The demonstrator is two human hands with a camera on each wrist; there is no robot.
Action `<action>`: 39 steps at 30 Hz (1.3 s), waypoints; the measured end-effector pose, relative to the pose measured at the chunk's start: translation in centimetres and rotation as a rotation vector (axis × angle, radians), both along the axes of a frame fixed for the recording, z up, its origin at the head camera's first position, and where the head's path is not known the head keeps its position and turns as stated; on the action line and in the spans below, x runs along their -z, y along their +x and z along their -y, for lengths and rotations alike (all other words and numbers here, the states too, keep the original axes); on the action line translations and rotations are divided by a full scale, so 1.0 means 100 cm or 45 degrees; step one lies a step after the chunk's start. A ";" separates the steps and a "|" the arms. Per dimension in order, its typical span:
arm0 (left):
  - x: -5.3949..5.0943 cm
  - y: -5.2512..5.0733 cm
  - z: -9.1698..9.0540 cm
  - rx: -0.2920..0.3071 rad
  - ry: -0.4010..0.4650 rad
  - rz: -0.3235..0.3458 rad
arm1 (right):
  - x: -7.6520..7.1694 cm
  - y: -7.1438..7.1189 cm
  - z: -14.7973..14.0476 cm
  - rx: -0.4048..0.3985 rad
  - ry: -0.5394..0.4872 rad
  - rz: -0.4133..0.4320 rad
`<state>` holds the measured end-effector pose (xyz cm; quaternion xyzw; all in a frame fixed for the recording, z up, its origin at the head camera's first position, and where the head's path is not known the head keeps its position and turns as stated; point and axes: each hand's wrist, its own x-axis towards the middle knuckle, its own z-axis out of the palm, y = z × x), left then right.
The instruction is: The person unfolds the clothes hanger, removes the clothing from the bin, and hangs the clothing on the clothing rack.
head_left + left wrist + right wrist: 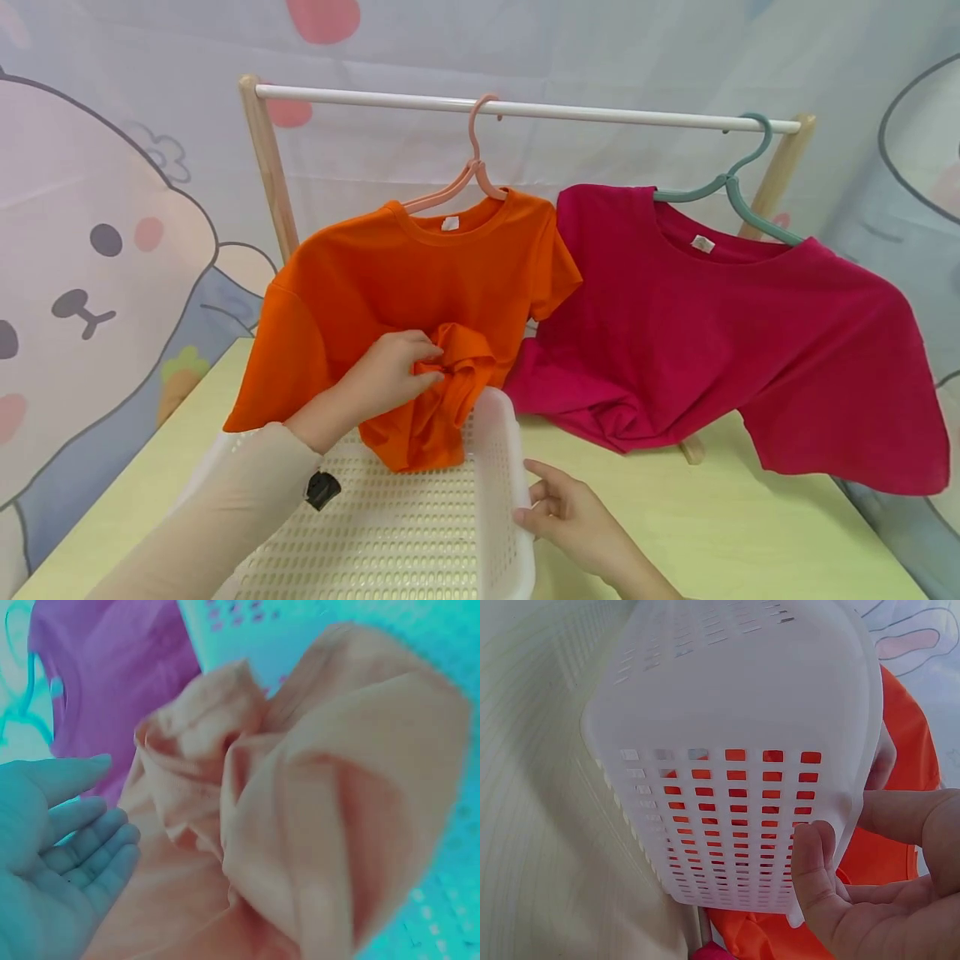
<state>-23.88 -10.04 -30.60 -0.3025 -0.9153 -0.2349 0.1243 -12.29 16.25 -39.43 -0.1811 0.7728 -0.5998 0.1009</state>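
Observation:
An orange T-shirt (pixel 420 275) hangs on a pink hanger (pixel 475 158), its lower part bunched up and dipping into a white perforated plastic basket (pixel 504 467). My left hand (pixel 393 371) is in front of the bunched cloth. In the left wrist view, that hand (pixel 67 855) has its fingers loosely bent, with the bunched shirt (pixel 300 802) beside the fingertips and nothing gripped. At the basket's right side, my right hand (pixel 570 521) pinches the rim. The right wrist view has the thumb and fingers (pixel 816 877) on both sides of the basket wall (pixel 735 712).
A magenta T-shirt (pixel 697 325) hangs to the right on a green hanger (pixel 750 196). Both hangers hook over the white bar (pixel 600 112) of a wooden-legged rack (pixel 270 167). Beneath is a pale wooden table (pixel 675 517); a patterned cloth backdrop (pixel 112 233) stands behind.

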 end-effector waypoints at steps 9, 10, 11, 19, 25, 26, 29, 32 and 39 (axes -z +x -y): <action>0.034 0.042 0.024 -0.136 -0.011 0.176 | 0.000 0.000 -0.002 0.010 -0.001 0.026; 0.038 0.044 0.028 -0.142 -0.009 0.200 | 0.000 0.000 -0.002 0.008 -0.006 0.022; 0.041 0.045 0.031 -0.142 -0.026 0.205 | 0.000 0.000 -0.002 0.009 -0.008 0.020; 0.058 0.039 0.039 -0.010 -0.244 0.233 | -0.001 0.000 -0.004 0.028 0.000 0.020; 0.068 0.021 0.033 0.024 -0.230 0.069 | 0.000 0.000 -0.004 0.023 -0.014 0.022; 0.069 0.018 0.032 0.026 -0.213 0.016 | 0.000 0.001 -0.003 0.023 -0.010 0.026; 0.065 0.008 0.028 0.020 -0.120 -0.119 | -0.001 0.002 -0.002 0.026 0.006 0.033; 0.051 -0.004 0.020 -0.019 0.031 -0.133 | -0.001 0.002 -0.002 0.022 0.007 0.033; 0.010 -0.039 -0.001 -0.114 0.213 0.100 | 0.002 0.000 -0.001 -0.002 -0.027 0.013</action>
